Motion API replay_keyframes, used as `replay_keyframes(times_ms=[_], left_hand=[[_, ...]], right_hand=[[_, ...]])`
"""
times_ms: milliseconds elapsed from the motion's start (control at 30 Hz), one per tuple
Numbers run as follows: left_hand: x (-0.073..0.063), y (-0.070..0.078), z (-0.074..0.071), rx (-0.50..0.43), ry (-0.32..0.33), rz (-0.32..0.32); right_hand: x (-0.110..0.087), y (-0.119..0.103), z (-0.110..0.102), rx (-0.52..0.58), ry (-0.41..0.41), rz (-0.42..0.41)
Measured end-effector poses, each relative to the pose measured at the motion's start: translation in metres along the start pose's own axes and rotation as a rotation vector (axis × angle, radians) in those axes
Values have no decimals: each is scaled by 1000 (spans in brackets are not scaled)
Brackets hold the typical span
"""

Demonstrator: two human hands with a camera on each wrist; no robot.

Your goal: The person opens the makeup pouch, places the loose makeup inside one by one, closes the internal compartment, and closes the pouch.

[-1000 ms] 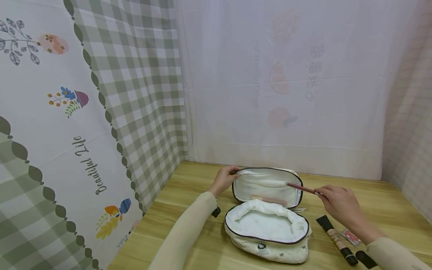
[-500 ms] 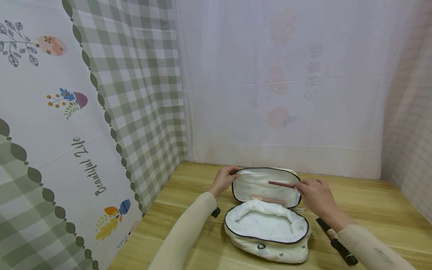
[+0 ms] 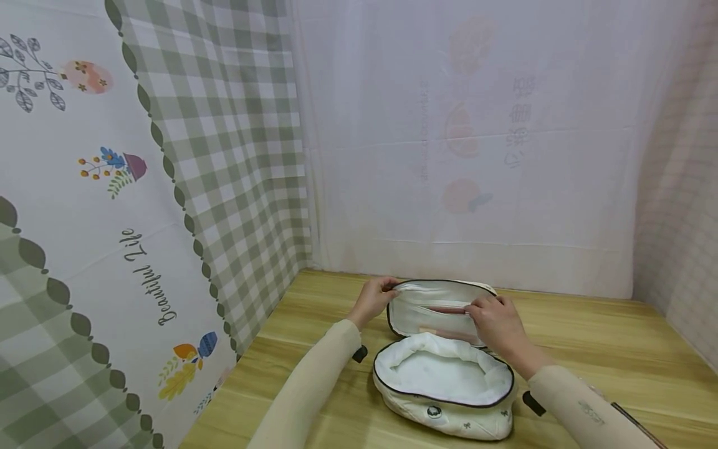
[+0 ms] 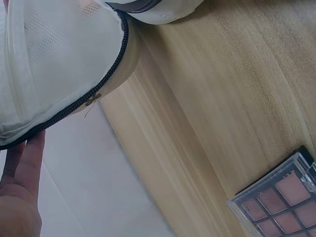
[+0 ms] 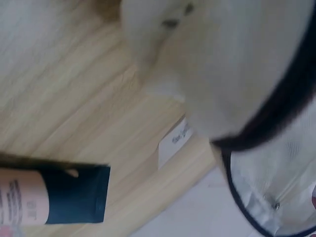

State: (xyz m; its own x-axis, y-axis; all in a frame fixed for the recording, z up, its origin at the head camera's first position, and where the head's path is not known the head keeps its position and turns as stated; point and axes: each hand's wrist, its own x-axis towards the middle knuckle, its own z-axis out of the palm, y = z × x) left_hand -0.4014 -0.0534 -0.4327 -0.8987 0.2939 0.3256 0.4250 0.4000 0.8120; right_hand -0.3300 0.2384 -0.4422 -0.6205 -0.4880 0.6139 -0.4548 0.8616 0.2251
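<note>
A cream cosmetic bag (image 3: pixel 477 424) with dark zipper edging stands unzipped, its lid (image 3: pixel 401 321) raised at the back. My left hand (image 3: pixel 373 299) holds the lid's upper left edge; the left wrist view has its fingers (image 4: pixel 30 165) at the zipper. At the lid's right side my right hand (image 3: pixel 499 324) pinches the end of a slim reddish-brown stick (image 3: pixel 445 309), like a cosmetic pencil. The stick lies along the slit of the lid's inner pocket, its far end inside. In the right wrist view the right hand's grip is not visible.
An eyeshadow palette (image 4: pixel 276 202) with a transparent lid lies on the wooden table (image 4: pixel 222 74). To the bag's right is a tube with a dark end (image 5: pixel 71 195), mostly under my right sleeve (image 3: pixel 578 405) in the head view. A white tag (image 5: pixel 174 143) sticks out beside the bag.
My right hand has moved left to the lid, bringing the stick from outside the bag into the pocket's slit. My left hand has stayed on the lid's edge.
</note>
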Motion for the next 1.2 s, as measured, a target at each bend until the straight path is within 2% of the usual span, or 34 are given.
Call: replay_keyframes(times_ms=[100, 333, 667, 900, 1200], left_hand=[[0, 0, 1, 12, 0, -3], [1, 0, 2, 8, 0, 2], [2, 0, 3, 3, -3, 4], [1, 1, 3, 5, 1, -3], [1, -1, 3, 11, 4, 1]], right_hand=[[2, -6, 4, -9, -10, -6], [3, -13, 11, -3, 51, -51], [-4, -16, 13, -62, -7, -75], [-2, -16, 13, -66, 31, -85], [1, -16, 11, -34, 72, -54]])
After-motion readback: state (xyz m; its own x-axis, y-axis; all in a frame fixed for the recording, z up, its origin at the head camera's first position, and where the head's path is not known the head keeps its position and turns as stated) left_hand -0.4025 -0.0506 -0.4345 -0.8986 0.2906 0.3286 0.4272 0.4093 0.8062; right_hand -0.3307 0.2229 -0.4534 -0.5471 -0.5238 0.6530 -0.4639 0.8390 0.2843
